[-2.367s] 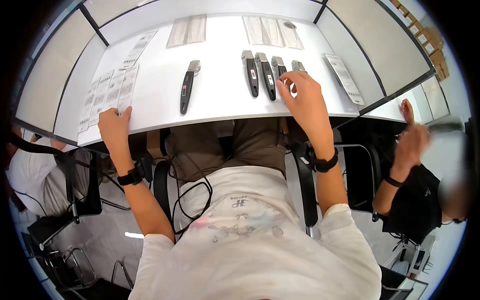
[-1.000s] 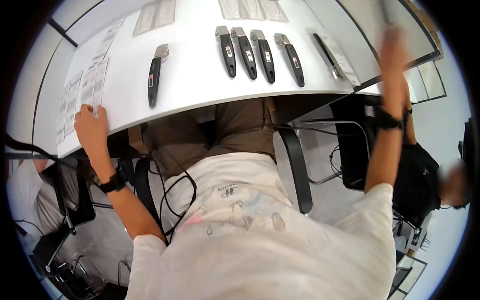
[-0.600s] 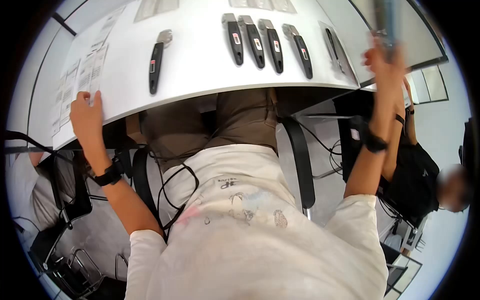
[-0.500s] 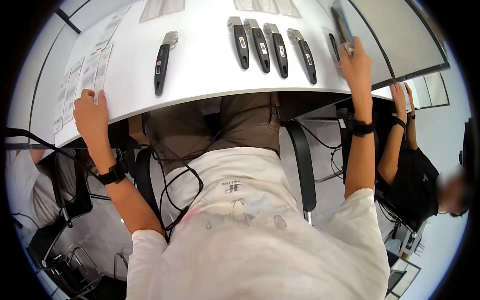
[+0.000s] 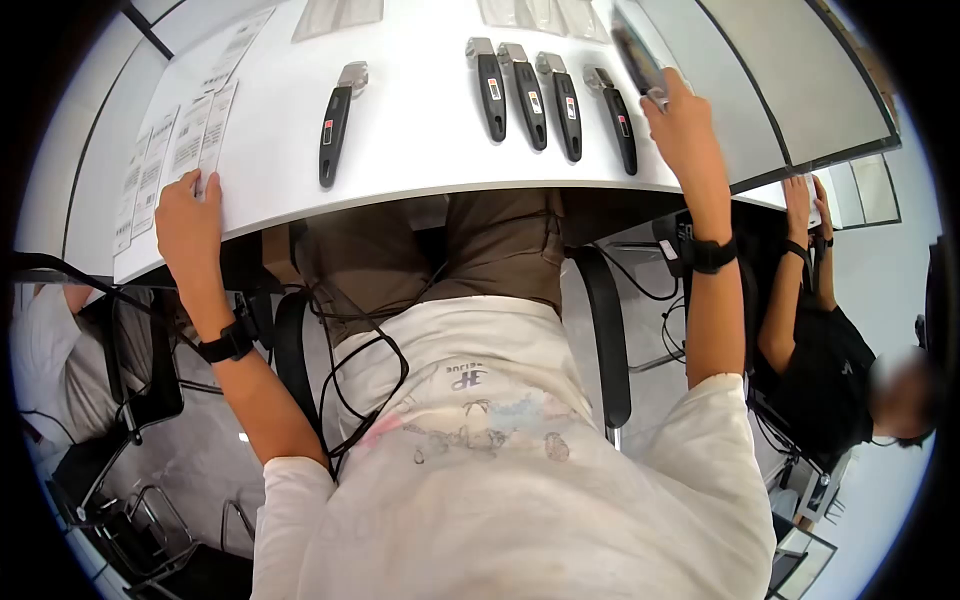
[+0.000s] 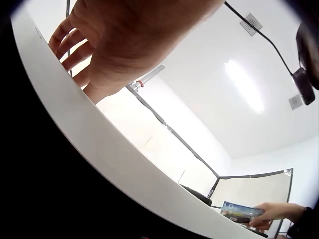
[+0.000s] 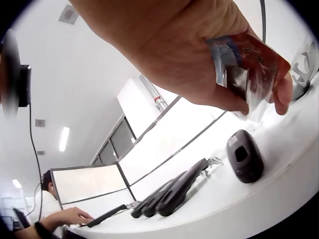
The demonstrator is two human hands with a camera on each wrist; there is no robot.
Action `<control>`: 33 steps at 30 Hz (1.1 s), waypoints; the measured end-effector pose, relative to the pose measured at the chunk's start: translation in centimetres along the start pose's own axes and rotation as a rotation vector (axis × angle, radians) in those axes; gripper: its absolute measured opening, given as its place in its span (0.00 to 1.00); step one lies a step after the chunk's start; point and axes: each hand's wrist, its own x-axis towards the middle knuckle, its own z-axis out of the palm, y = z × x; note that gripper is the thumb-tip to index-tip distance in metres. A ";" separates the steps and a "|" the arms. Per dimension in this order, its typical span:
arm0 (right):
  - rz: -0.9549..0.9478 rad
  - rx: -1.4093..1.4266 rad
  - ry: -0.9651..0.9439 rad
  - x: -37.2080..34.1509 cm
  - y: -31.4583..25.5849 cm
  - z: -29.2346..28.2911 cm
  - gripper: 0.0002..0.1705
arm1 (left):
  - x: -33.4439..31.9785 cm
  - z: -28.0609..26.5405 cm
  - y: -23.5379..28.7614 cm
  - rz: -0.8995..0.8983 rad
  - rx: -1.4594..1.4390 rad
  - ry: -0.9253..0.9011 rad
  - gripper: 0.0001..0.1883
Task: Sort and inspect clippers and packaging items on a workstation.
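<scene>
At the table's right side my right hand (image 5: 690, 135) pinches one end of a flat clear package with a colourful printed card (image 5: 632, 48). In the right wrist view, shiny clear plastic and a red and blue printed part (image 7: 256, 57) show between thumb and fingers. To its left lies a black-handled tool with a metal head (image 5: 618, 125), near three similar tools (image 5: 530, 105) side by side. Another such tool (image 5: 335, 130) lies alone farther left. My left hand (image 5: 188, 225) rests with loosely bent fingers on the front left table edge, beside white printed cards (image 5: 190, 140).
Clear flat sleeves (image 5: 540, 18) lie at the back, with more sleeves (image 5: 338, 15) left of them. Upright panels (image 5: 790, 80) border the table (image 5: 420, 150). Black cables (image 5: 385, 350) hang by my lap. A person in black (image 5: 820, 345) sits to the right.
My right hand left the rightmost tool, swung out past the right panel, and came back left over the table with the package. The left hand stays at the table edge. The head view has shifted.
</scene>
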 end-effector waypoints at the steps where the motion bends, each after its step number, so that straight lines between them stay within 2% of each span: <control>1: 0.042 -0.017 -0.095 0.2 0.3 0.5 0.17 | 0.0 -0.1 0.2 -0.013 -0.002 -0.009 0.20; 2: -0.063 -0.093 -0.011 0.2 1.3 1.4 0.17 | 0.0 -0.1 0.2 -0.012 -0.006 -0.005 0.20; 5: -0.082 -0.117 0.067 0.6 2.7 2.5 0.17 | -0.1 0.2 -0.3 -0.005 -0.037 0.012 0.20; 7: -0.065 -0.194 0.033 0.5 3.1 2.6 0.17 | -0.2 0.2 -0.4 0.039 -0.036 0.029 0.19; 10: -0.050 -0.347 0.045 -0.6 3.1 2.6 0.21 | -0.1 0.1 -0.1 0.011 -0.047 0.016 0.19; 16: 0.022 -0.348 0.045 -0.7 1.9 2.0 0.25 | -0.1 0.0 -0.1 0.006 -0.046 0.003 0.19; 20: -0.006 -0.357 0.078 -0.4 2.3 2.2 0.26 | -0.3 -0.4 0.4 -0.007 -0.057 -0.019 0.20; 22: 0.045 -0.340 0.063 -0.3 2.0 1.9 0.27 | -0.4 -0.5 0.5 -0.014 -0.071 -0.003 0.20; 24: 0.000 -0.327 0.080 -0.8 1.7 0.9 0.26 | -0.6 -0.5 0.3 0.030 -0.105 0.041 0.20; 25: -0.037 -0.310 0.100 -1.1 0.9 0.2 0.25 | -0.7 -0.3 0.4 0.024 -0.103 0.052 0.20; 27: 0.034 -0.372 0.117 -2.2 -2.1 -2.3 0.23 | -0.8 -0.4 0.4 0.033 -0.073 0.075 0.20; 29: -0.118 -0.357 0.294 -3.1 -4.7 -4.3 0.23 | -0.5 -0.6 0.2 0.012 -0.071 0.068 0.20; 30: -0.129 -0.294 0.299 -3.6 -7.0 -5.4 0.25 | -0.4 -0.4 0.1 0.009 -0.102 0.068 0.20; 32: -0.217 -0.032 0.175 -4.4 -11.7 -6.6 0.26 | -0.5 -0.8 0.5 -0.023 -0.166 0.045 0.20; 33: -0.393 0.108 0.129 -4.5 -13.2 -6.0 0.25 | -0.7 -0.7 0.4 -0.003 -0.155 0.073 0.19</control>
